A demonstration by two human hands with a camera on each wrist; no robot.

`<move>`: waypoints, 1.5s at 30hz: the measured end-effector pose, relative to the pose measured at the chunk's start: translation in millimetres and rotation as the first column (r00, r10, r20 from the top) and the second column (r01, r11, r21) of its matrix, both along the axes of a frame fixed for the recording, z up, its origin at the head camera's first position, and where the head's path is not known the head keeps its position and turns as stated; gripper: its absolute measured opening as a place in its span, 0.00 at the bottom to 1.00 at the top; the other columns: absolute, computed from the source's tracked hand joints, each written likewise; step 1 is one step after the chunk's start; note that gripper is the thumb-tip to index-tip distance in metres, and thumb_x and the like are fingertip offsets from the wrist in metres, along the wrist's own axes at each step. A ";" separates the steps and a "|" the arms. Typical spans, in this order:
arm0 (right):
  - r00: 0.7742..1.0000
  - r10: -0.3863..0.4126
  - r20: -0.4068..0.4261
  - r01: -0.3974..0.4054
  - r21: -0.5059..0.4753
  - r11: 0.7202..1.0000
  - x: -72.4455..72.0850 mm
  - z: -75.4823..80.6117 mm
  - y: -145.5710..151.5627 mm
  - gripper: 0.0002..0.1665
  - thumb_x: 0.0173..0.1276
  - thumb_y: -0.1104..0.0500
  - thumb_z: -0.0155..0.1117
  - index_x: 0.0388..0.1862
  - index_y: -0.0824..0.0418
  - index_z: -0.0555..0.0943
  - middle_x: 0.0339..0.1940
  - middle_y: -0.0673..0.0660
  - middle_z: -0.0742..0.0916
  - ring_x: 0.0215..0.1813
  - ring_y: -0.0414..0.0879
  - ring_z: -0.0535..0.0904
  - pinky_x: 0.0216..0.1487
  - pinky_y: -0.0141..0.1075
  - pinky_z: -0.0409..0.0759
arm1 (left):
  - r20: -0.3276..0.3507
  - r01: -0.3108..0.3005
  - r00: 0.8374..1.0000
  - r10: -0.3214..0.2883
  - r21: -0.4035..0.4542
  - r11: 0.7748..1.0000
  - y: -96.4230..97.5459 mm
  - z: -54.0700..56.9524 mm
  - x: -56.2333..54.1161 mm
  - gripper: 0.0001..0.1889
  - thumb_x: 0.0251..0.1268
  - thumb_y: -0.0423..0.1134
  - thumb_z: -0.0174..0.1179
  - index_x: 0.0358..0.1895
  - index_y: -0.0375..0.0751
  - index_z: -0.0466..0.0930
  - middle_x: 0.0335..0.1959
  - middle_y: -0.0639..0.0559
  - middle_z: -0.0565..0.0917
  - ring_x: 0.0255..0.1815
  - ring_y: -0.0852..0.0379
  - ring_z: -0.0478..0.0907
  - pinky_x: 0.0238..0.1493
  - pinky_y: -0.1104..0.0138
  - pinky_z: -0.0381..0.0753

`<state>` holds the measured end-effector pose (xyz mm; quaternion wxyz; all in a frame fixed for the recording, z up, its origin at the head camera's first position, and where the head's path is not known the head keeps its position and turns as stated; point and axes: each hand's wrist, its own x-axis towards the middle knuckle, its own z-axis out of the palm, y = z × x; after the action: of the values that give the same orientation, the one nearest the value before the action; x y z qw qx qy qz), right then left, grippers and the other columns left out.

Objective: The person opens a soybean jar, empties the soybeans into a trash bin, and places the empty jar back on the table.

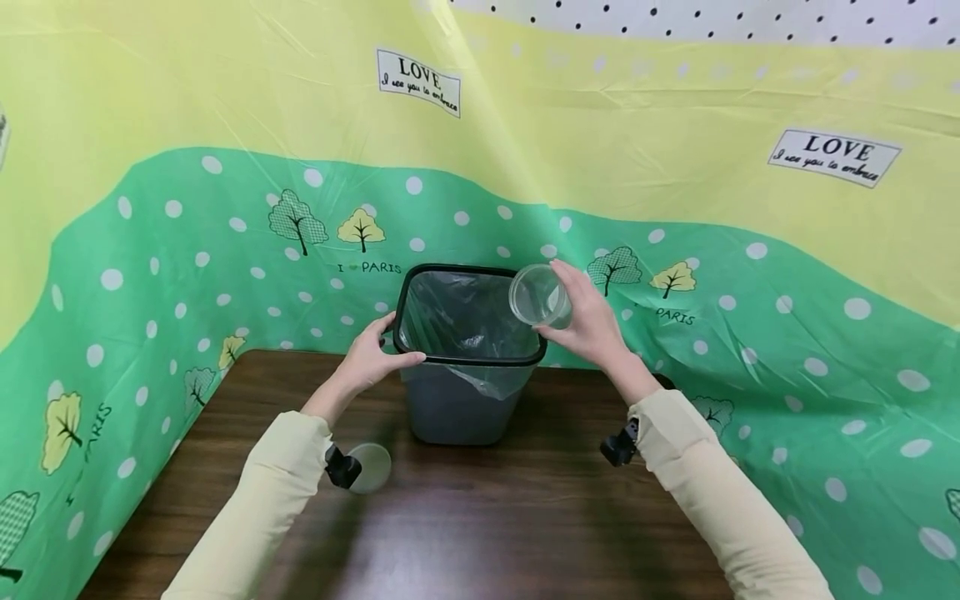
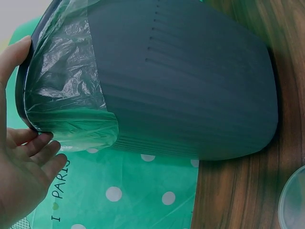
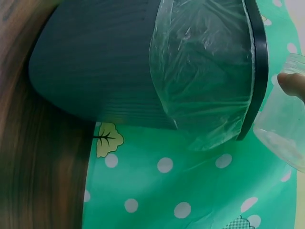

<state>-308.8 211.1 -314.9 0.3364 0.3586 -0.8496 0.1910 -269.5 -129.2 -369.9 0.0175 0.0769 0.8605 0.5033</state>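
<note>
A grey trash bin [image 1: 459,412] with a black rim stands on the table, lined with a clear plastic bag [image 1: 457,317] folded over its edge. My left hand [image 1: 369,358] grips the rim at the front left corner, thumb on the front edge and fingers round the side. In my right hand [image 1: 588,323] is a clear plastic jar [image 3: 281,126], held tilted at the bin's right rim with its round mouth facing the head camera. A little whitish matter shows inside the jar in the right wrist view; its kind is unclear. A round translucent lid [image 1: 373,465] lies by my left wrist.
The dark wooden table [image 1: 480,533] reaches back to a green and yellow patterned cloth [image 1: 247,225], which hangs close behind the bin and along both sides. Black wrist cameras sit below each hand, the left one partly covering the lid in the head view.
</note>
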 end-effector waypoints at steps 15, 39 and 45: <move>0.949 -0.041 0.311 0.149 -0.332 0.931 16.6 -12.4 21.8 0.58 0.39 0.60 0.78 0.69 0.57 0.58 0.62 0.62 0.70 0.61 0.57 0.66 0.52 0.54 0.67 | -0.001 0.017 1.000 -0.017 0.012 1.000 -0.7 -2.5 -1.0 0.53 0.43 0.62 0.66 0.71 0.46 0.47 0.71 0.45 0.51 0.70 0.45 0.49 0.63 0.48 0.58; 0.796 -0.018 0.605 0.348 -0.433 0.832 61.6 -105.8 55.1 0.54 0.50 0.58 0.73 0.71 0.57 0.51 0.64 0.62 0.67 0.61 0.56 0.65 0.55 0.50 0.65 | -0.005 0.007 1.000 -0.007 0.000 1.000 1.7 -2.7 1.6 0.48 0.49 0.54 0.65 0.71 0.46 0.48 0.71 0.45 0.51 0.70 0.46 0.48 0.63 0.48 0.56; 0.752 -0.024 0.659 0.422 -0.453 0.785 70.8 -142.8 62.3 0.53 0.52 0.59 0.71 0.71 0.58 0.51 0.63 0.63 0.67 0.60 0.55 0.66 0.53 0.40 0.67 | -0.006 0.012 1.000 -0.012 0.004 1.000 0.5 -1.9 1.6 0.49 0.48 0.56 0.65 0.71 0.46 0.47 0.71 0.45 0.51 0.70 0.45 0.48 0.63 0.47 0.56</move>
<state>-238.0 273.3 -457.7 0.1510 0.0461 -0.8504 0.5019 -267.8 -128.8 -371.8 0.0180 0.0835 0.8590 0.5048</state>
